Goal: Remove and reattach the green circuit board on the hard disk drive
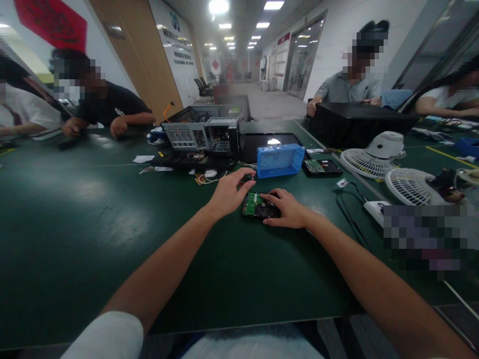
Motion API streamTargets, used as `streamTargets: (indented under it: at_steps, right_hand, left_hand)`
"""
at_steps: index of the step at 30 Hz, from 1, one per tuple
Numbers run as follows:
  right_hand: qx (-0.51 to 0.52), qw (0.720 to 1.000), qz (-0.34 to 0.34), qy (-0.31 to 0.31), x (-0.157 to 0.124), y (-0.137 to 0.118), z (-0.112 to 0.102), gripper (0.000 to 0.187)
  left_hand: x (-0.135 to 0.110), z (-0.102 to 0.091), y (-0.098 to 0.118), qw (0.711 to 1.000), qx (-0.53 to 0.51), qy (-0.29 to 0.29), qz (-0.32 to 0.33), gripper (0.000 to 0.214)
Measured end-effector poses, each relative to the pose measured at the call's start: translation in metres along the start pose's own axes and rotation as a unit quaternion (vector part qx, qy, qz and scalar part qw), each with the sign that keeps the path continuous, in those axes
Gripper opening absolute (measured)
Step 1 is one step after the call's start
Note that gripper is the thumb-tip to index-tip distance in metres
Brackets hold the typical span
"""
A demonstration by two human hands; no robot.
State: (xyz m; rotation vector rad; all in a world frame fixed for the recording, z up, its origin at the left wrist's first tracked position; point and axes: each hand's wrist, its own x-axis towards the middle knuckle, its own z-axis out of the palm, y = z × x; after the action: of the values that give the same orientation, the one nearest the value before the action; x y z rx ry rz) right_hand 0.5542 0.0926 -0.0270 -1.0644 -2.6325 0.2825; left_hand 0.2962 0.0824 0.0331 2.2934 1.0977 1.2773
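A hard drive (256, 204) with a green circuit board lies on the green table in front of me. My right hand (286, 208) grips its right end, with the thumb at the near edge and the fingers over the top. Just above the drive's far left corner is my left hand (232, 192), its thumb and fingers closed round a small dark piece (247, 178) whose kind I cannot make out. A blue plastic bin (280, 160) stands tipped on its side beyond the drive.
An opened computer case (202, 134) stands at the back left, with cables and paper scraps before it. Another hard drive (322, 168) lies right of the bin. White fan parts (374, 157) and a power strip (376, 212) are farther right. Several people sit around the table.
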Motion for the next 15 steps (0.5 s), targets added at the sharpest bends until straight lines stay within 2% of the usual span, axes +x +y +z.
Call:
streamTargets:
  at_steps: [10, 15]
  right_hand:
    - [-0.018, 1.0, -0.004, -0.011, 0.0005, -0.0025, -0.0029, 0.086]
    - [-0.014, 1.0, -0.009, -0.009, 0.0003, -0.0013, -0.0027, 0.084]
  left_hand:
    - [0.0005, -0.0031, -0.0029, 0.994, 0.089, 0.048, 0.049, 0.04]
    - [0.0013, -0.0034, -0.0012, 0.996, 0.078, 0.019, 0.05, 0.043]
